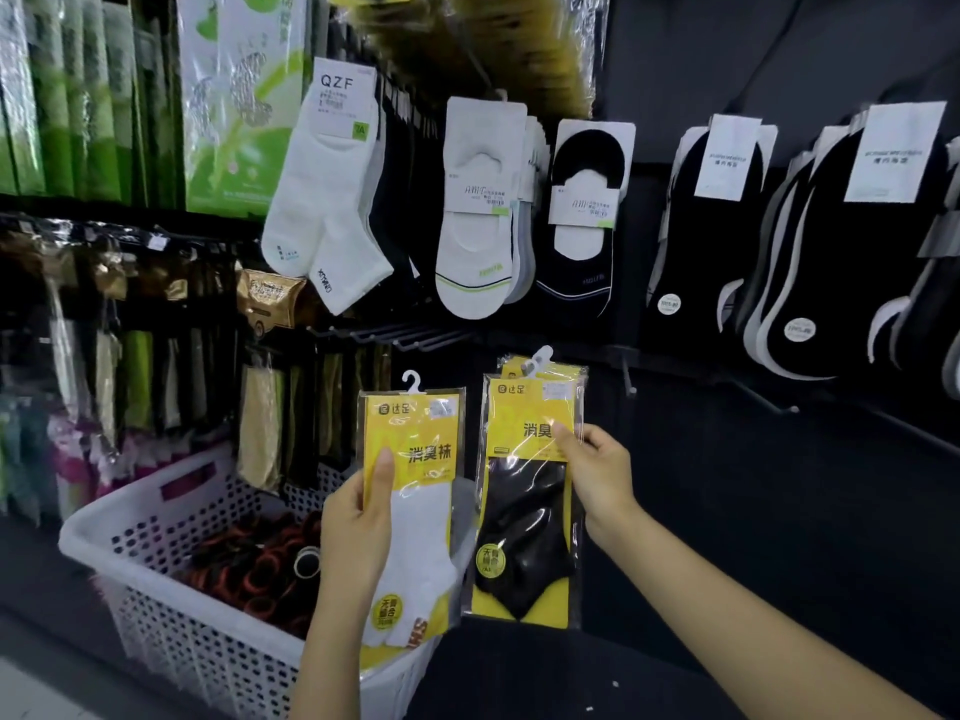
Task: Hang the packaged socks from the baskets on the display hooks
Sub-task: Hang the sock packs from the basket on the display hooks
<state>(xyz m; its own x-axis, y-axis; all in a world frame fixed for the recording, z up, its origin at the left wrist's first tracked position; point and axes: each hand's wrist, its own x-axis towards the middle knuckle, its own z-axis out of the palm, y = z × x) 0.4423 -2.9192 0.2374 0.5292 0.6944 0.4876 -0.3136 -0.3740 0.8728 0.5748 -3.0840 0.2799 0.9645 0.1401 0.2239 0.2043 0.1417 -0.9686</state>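
My left hand (358,522) grips a yellow pack of white socks (415,511) with a white plastic hanger at its top, held upright over the basket. My right hand (597,475) pinches a small stack of yellow packs of black socks (524,511), thumb on the front, beside the first pack. Bare metal display hooks (395,337) stick out of the dark wall just above both packs. A white perforated basket (171,511) stands at lower left.
Rows of white and black socks (478,210) hang on hooks above. Green boxes fill the upper left shelves, and packaged goods hang at left. Dark and orange items (249,569) lie in the basket. More bare hooks (774,402) jut out at right.
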